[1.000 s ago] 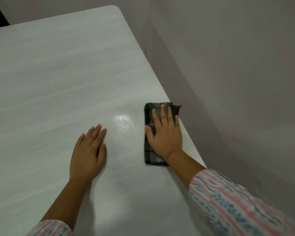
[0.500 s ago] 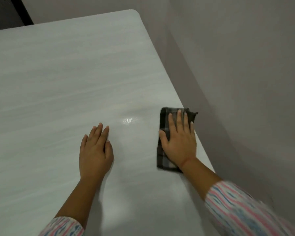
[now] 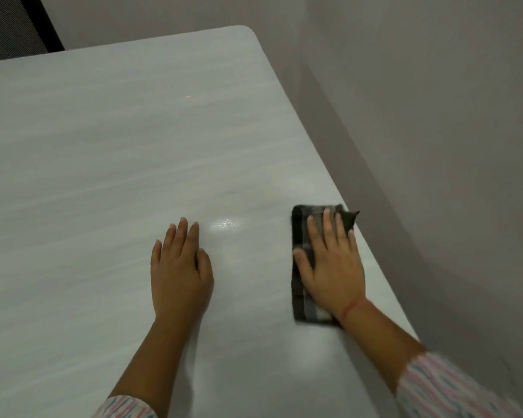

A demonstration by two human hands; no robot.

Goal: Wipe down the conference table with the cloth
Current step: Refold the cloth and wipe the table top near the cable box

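The right hand (image 3: pixel 332 267) lies flat, palm down, on the cloth (image 3: pixel 302 303), fingers spread and straight, pressing it to the surface rather than gripping it. The left hand (image 3: pixel 180 270) rests flat on bare tabletop at about nine o'clock from the right one, well apart from it, fingers together and extended, holding nothing. The cloth is a dark folded plaid rectangle, its long side running from six to twelve o'clock; it shows past the fingertips at twelve o'clock, along the thumb side at nine o'clock, and under the wrist at six. Its far corner at one o'clock sticks out just over the table's right edge. The conference table (image 3: pixel 103 146) is pale grey with a faint wood grain and a rounded corner at twelve o'clock; a small bright glare spot (image 3: pixel 224 224) sits between the hands. Both forearms wear striped pink-and-blue sleeves (image 3: pixel 447 390). A plain wall (image 3: pixel 435 116) runs along the table at three o'clock.
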